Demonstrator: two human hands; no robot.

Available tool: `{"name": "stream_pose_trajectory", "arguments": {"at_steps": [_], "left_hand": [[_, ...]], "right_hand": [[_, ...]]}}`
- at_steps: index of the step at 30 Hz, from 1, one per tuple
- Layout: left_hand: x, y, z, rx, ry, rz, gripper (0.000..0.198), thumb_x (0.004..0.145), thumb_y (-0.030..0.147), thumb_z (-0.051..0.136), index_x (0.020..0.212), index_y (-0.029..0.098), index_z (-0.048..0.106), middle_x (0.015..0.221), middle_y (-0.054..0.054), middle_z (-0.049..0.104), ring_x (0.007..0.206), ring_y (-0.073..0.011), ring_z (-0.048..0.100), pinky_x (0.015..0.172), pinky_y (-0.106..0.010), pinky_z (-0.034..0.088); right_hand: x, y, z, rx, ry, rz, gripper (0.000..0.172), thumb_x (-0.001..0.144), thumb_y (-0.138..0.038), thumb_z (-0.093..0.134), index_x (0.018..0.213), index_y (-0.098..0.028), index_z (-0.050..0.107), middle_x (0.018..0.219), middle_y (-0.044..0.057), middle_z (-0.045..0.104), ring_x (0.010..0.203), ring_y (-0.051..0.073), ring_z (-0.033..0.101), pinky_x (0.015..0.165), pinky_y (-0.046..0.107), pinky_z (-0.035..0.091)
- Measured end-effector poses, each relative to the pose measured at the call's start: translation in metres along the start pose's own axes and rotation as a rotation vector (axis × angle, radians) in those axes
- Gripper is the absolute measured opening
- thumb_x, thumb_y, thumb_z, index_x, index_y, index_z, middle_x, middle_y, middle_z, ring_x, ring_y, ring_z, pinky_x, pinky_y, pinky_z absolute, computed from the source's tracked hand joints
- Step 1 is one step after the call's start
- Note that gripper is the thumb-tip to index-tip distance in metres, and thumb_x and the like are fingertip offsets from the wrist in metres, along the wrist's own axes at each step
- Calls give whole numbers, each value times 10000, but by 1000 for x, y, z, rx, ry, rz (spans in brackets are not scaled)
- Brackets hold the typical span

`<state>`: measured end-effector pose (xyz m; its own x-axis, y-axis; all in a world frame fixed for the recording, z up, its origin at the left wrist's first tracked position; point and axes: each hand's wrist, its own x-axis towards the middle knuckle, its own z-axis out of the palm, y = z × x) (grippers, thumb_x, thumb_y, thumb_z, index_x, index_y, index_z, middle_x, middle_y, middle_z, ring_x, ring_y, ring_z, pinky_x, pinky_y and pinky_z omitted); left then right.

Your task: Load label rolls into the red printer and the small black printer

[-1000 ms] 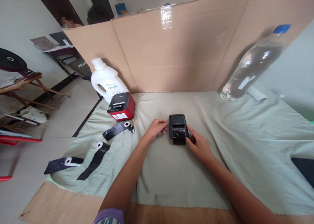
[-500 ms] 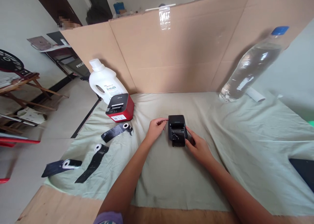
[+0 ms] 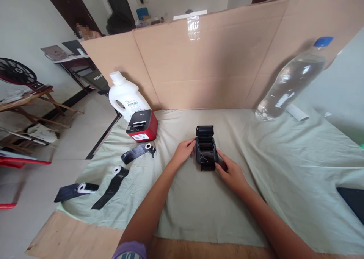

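A small black printer (image 3: 205, 152) sits on the pale green cloth (image 3: 256, 168) in the middle of the table. Its lid stands raised at the far end, showing the inside. My left hand (image 3: 184, 152) grips the printer's left side with curled fingers. My right hand (image 3: 231, 172) holds its right front corner, fingers against the body. Three paper rolls with black wrapping lie to the left: one (image 3: 138, 152) near the red printer, one (image 3: 113, 180) in the middle, one (image 3: 76, 190) at the cloth's left edge.
A red and black printer (image 3: 141, 125) stands at the back left, a white jug (image 3: 126, 96) behind it. A clear water bottle (image 3: 290, 81) leans against the cardboard screen (image 3: 204, 62), a white paper roll (image 3: 297, 113) beside it. A dark flat object (image 3: 352, 198) lies at the right edge.
The black printer's lid has swung up and now stands open. My left hand has moved from the lid's edge onto the printer's left side.
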<state>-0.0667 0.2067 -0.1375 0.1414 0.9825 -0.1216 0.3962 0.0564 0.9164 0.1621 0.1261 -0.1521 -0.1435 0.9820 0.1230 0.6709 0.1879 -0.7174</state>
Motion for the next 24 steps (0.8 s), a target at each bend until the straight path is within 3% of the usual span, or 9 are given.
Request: {"name": "stream_pose_trajectory", "arguments": {"at_steps": [5, 10, 15, 19, 22, 24], "left_hand": [[-2, 0, 4, 72, 58, 49, 479, 960, 423, 445, 1339, 204, 641, 534, 28, 586, 596, -162, 578, 671, -258, 455], [-7, 1, 5, -4, 114, 89, 461, 921, 420, 519, 1270, 171, 687, 566, 28, 580, 574, -142, 538, 632, -250, 431], [-11, 2, 3, 25, 115, 128, 422, 910, 467, 510, 942, 148, 784, 507, 35, 505, 533, -129, 471, 590, -240, 385], [-13, 4, 4, 11, 91, 130, 468, 932, 497, 453, 715, 167, 704, 485, 29, 484, 539, -134, 462, 612, -239, 403], [-12, 6, 8, -24, 74, 129, 497, 947, 501, 427, 628, 180, 634, 473, 27, 465, 539, -134, 469, 644, -238, 428], [-12, 8, 10, -44, 64, 128, 498, 956, 513, 415, 667, 183, 651, 486, 27, 468, 563, -139, 493, 679, -241, 449]], "right_hand": [[0, -1, 0, 13, -10, 5, 613, 929, -416, 483, 1490, -169, 462, 832, 43, 673, 649, 174, 550, 681, 317, 484], [0, -1, 0, 28, 0, -5, 612, 921, -410, 492, 1479, -159, 477, 791, 34, 665, 653, 175, 560, 671, 311, 482], [0, -3, -1, 28, 12, -8, 608, 912, -403, 500, 1472, -167, 489, 772, 23, 661, 632, 170, 555, 657, 306, 479], [0, -4, -2, 38, 17, -1, 618, 906, -404, 501, 1468, -149, 494, 746, 26, 657, 630, 176, 553, 658, 313, 481], [0, -4, -2, 46, 20, -1, 616, 909, -406, 496, 1466, -144, 497, 745, 31, 660, 629, 178, 554, 664, 315, 481], [0, -3, -1, 55, 23, -1, 613, 909, -407, 497, 1464, -146, 500, 751, 34, 666, 626, 177, 554, 667, 317, 482]]}}
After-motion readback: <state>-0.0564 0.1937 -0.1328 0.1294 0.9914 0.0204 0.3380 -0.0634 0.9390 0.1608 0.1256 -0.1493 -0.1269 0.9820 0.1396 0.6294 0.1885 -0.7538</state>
